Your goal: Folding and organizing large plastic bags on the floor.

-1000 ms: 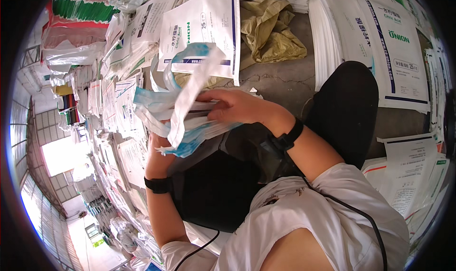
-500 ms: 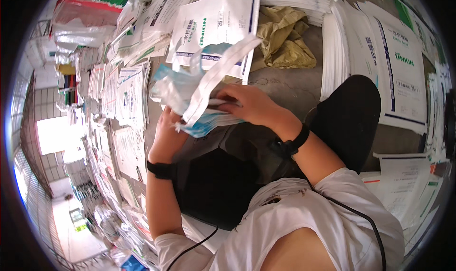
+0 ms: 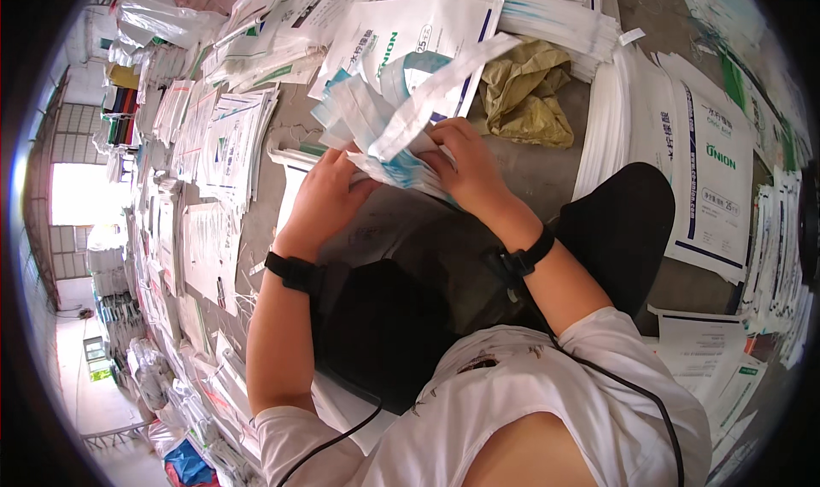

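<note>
A loose bundle of white and light-blue strips [image 3: 401, 167], which look like woven-plastic or film pieces, is gathered between both hands above my lap. My left hand [image 3: 323, 192] grips its left lower edge, fingers curled and thumb toward the middle. On the other side my right hand [image 3: 470, 169] pinches the bundle, its fingertips partly hidden by the strips. One long white strip [image 3: 453, 85] sticks out toward the far right, over a flat white printed bag [image 3: 359, 43]. Several other ends fan upward and hang loose.
A crumpled olive sack [image 3: 528, 94] lies beyond my right hand. Thick piles of flat white bags stand at the right [image 3: 713, 171] and left [image 3: 235, 149]. A folded bag stack [image 3: 559, 26] lies at the far side. My dark-clad knee [image 3: 619, 231] rises at the right.
The view has shifted. My left hand has turned and now lies flatter over the bundle's near edge; both hands still hold the strips. The strips have spread and tilted to the right.
</note>
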Demonstrator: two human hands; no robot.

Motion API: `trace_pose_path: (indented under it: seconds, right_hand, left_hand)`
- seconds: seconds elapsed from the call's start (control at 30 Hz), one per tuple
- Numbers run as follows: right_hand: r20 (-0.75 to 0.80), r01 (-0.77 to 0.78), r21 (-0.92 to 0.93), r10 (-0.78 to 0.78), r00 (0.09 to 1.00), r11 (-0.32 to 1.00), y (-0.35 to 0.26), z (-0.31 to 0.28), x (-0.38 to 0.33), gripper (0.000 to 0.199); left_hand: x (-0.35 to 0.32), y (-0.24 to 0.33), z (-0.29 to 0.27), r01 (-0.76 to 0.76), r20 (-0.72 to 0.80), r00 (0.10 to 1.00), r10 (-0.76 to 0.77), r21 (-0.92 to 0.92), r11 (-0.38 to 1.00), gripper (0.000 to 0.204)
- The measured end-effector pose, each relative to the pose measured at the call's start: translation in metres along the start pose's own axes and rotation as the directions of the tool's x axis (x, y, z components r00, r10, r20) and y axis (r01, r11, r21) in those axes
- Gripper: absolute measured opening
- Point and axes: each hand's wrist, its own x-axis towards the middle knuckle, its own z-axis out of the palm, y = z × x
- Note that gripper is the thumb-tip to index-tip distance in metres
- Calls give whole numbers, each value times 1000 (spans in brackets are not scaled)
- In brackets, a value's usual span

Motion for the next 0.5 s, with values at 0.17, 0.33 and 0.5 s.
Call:
trace_pose_path:
  seconds: [0.17, 0.33, 0.5]
  right_hand:
    - [153, -380, 386, 348, 925, 841, 2, -9, -12, 19]
    - [274, -395, 505, 292, 916, 767, 11, -15, -11, 25]
    - [478, -524, 501, 285, 831, 688, 4, -29, 0, 27]
  left_hand:
    - [1, 7, -3, 0, 69, 998, 11, -161, 987, 28]
    - [0, 3, -3, -4, 63, 998, 15, -161, 987, 28]
    - [0, 2, -6, -88, 50, 994, 99, -195, 977, 28]
